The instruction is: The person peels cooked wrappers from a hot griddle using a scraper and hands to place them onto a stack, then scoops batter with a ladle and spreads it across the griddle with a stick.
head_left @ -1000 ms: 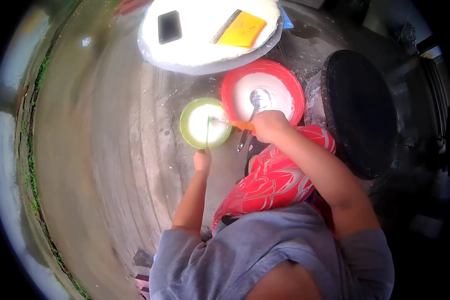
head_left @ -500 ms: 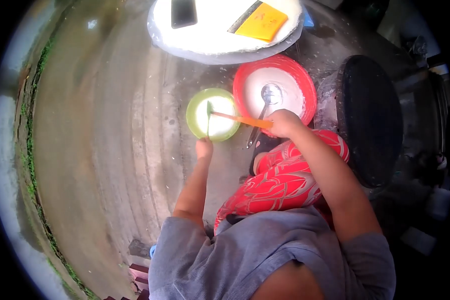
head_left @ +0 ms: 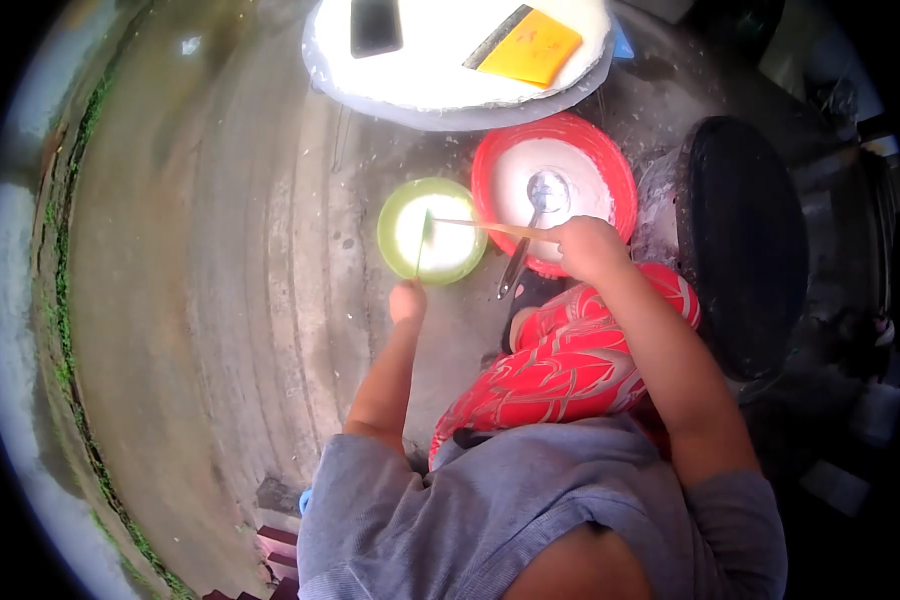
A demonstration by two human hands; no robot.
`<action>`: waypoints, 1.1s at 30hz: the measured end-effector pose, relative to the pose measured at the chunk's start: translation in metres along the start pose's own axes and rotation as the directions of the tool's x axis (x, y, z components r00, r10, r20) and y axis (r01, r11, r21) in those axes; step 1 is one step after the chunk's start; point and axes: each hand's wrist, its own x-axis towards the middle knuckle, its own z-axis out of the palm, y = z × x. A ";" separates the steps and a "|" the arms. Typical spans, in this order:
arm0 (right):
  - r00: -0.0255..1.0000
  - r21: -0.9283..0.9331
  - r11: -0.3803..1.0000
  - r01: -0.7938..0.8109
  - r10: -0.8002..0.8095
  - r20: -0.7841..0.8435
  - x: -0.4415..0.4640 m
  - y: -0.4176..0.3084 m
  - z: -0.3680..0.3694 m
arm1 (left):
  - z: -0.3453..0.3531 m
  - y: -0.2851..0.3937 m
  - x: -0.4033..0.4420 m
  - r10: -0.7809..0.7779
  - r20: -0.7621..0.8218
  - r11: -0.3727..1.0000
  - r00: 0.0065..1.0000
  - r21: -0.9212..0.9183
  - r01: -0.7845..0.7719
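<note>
a round white tabletop (head_left: 440, 72) is filling the top of the view, and a large black disc (head_left: 750, 250) is standing at the right side. between them a red basin (head_left: 623, 185) is sitting on the ground, holding a pale mixture, and just beside it a smaller green bowl (head_left: 391, 246) is holding something bright white. a metal ladle (head_left: 548, 192) is lying in the basin with its handle leaning out over the near rim. a yellow flat piece (head_left: 535, 47) with a dark edge is resting on the tabletop. the right hand (head_left: 592, 248) is gripping the end of an orange tool (head_left: 510, 230), fingers curling round it beside the basin's near edge, while its thin far end is reaching over the green bowl. the left hand (head_left: 407, 300), well apart from the right, is clamping a thin green tool (head_left: 422, 250) at the bowl's near rim; whether skin is touching rim is hard to tell. both tools' far ends are meeting or crossing above the white contents. a dark phone-like slab (head_left: 375, 27) is lying on the tabletop
</note>
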 end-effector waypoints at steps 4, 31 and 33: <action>0.998 0.230 0.973 -0.035 0.022 0.056 -0.010 0.006 -0.010 | -0.028 0.018 -0.013 0.052 0.001 0.969 0.999 0.240 -0.051; 0.995 -0.151 0.988 0.030 -0.044 -0.086 -0.079 0.065 -0.082 | 0.047 0.022 -0.027 0.357 0.102 0.931 0.928 -0.119 -0.345; 0.992 -0.126 0.992 0.002 -0.017 -0.124 -0.104 0.074 -0.093 | 0.057 0.047 -0.033 0.576 -0.011 0.816 0.817 -0.048 -0.576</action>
